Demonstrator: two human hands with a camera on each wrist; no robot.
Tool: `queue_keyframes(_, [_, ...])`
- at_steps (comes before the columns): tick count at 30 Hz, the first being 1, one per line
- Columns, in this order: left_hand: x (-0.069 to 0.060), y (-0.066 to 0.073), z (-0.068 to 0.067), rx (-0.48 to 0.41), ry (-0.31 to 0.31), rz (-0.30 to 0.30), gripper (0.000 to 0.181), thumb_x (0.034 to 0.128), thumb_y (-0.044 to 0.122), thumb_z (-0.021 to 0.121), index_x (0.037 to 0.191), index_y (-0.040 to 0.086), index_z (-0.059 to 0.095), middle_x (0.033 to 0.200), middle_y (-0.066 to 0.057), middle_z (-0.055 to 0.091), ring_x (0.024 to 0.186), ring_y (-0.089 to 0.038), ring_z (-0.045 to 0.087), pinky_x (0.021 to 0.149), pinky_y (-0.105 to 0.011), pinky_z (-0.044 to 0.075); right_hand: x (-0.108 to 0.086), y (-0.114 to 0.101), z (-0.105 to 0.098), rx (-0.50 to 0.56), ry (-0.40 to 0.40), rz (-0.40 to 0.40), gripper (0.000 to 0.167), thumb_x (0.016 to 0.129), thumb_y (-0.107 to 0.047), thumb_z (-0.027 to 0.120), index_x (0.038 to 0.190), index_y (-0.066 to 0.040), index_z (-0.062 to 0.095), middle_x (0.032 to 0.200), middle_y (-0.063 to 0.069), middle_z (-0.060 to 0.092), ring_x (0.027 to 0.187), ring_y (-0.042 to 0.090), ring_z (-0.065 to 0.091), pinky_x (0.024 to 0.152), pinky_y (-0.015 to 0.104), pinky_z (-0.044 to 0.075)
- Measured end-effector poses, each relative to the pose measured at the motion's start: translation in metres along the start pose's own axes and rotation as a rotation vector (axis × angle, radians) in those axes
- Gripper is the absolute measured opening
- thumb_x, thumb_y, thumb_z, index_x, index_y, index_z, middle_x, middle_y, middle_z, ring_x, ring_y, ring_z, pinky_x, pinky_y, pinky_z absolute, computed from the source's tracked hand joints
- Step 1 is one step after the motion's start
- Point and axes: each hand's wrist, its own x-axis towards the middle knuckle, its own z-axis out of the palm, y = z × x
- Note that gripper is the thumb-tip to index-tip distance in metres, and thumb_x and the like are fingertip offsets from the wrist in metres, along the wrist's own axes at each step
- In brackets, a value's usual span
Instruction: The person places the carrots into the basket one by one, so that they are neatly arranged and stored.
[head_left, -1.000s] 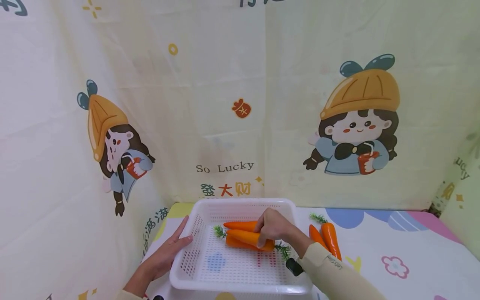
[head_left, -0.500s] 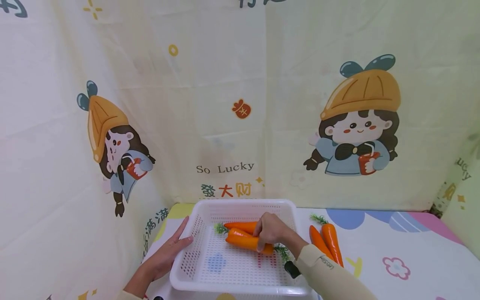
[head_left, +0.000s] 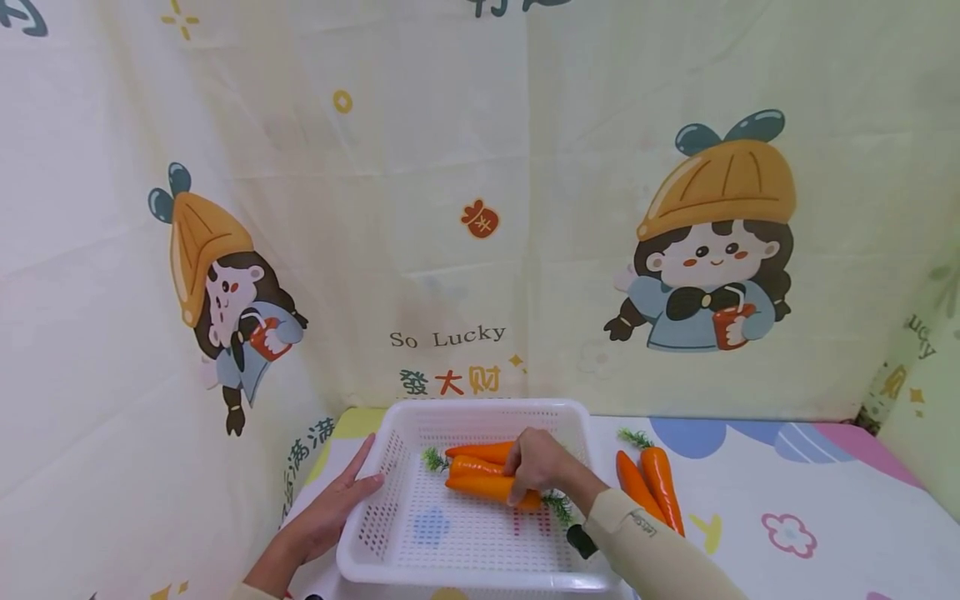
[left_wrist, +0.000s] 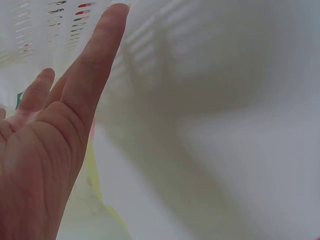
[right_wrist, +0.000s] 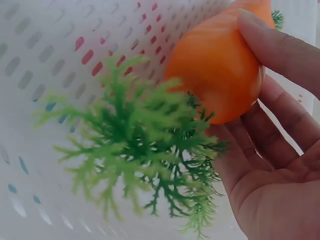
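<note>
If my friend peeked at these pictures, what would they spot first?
Probably the cartoon figure in an orange hat, on the right part of the cloth behind the table. Next, the bright orange carrots inside the white basket, where the right hand grips one. Two more carrots lie on the table, right of the basket.

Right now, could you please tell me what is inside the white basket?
Inside the white basket are at least three orange carrots and some green leaves. The right hand, holding the nearest carrot, covers the farthest carrot's right end; whatever lies beneath them is hidden.
</note>
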Motion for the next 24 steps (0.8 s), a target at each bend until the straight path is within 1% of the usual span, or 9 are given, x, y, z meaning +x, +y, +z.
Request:
queue_keyframes(5, [0.001,-0.001,0.0,0.001,0.0,-0.003,0.085,0.1064,0.049,0.053,0.162,0.052,-0.012,0.174,-0.019,0.019,0.131,-0.031,0.063,0.103,-0.054,0.057,-0.001,0.002,0.0,-0.005,-0.003,-0.017,0.023,0.069,-0.008,0.096,0.084,-0.009,0.078,0.083,0.002,0.067,0.077,0.021,0.059,0.065,0.03,0.058])
queue_keyframes(9, [0.002,-0.002,0.0,0.01,0.011,-0.005,0.086,0.1061,0.049,0.053,0.163,0.049,-0.013,0.174,-0.02,0.02,0.131,-0.031,0.063,0.103,-0.053,0.058,-0.002,0.003,0.001,-0.017,0.003,-0.035,0.022,0.07,-0.01,0.096,0.082,-0.009,0.077,0.08,0.001,0.066,0.074,0.02,0.058,0.06,0.028,0.055])
queue_keyframes(12, [0.002,-0.002,0.001,0.01,0.016,-0.007,0.087,0.1059,0.05,0.053,0.163,0.049,-0.012,0.173,-0.021,0.021,0.13,-0.031,0.064,0.102,-0.054,0.058,-0.002,0.003,0.002,-0.034,0.002,-0.034,0.021,0.071,-0.01,0.095,0.083,-0.008,0.077,0.08,0.002,0.066,0.074,0.021,0.058,0.061,0.029,0.055])
queue_keyframes(17, [0.002,-0.002,0.001,0.008,0.018,-0.007,0.086,0.1058,0.05,0.053,0.162,0.051,-0.012,0.173,-0.021,0.022,0.13,-0.032,0.064,0.1,-0.054,0.059,-0.003,0.001,0.003,-0.112,-0.013,-0.044,0.018,0.074,-0.011,0.094,0.084,-0.009,0.078,0.08,0.0,0.066,0.076,0.02,0.058,0.067,0.03,0.056])
queue_keyframes(20, [0.002,-0.002,0.001,0.008,0.018,-0.005,0.085,0.1061,0.049,0.053,0.162,0.053,-0.011,0.173,-0.021,0.022,0.13,-0.032,0.064,0.1,-0.055,0.059,-0.005,-0.002,-0.003,-0.127,-0.005,-0.064,0.019,0.074,-0.011,0.094,0.084,-0.009,0.078,0.08,0.0,0.066,0.076,0.019,0.058,0.068,0.03,0.058])
queue_keyframes(24, [0.002,-0.003,0.0,0.002,0.02,-0.005,0.084,0.1058,0.049,0.054,0.161,0.055,-0.01,0.173,-0.021,0.021,0.13,-0.033,0.065,0.099,-0.055,0.059,-0.009,-0.005,-0.019,-0.085,0.038,-0.1,0.019,0.074,-0.009,0.093,0.085,-0.007,0.077,0.08,0.0,0.068,0.073,0.018,0.059,0.067,0.03,0.059])
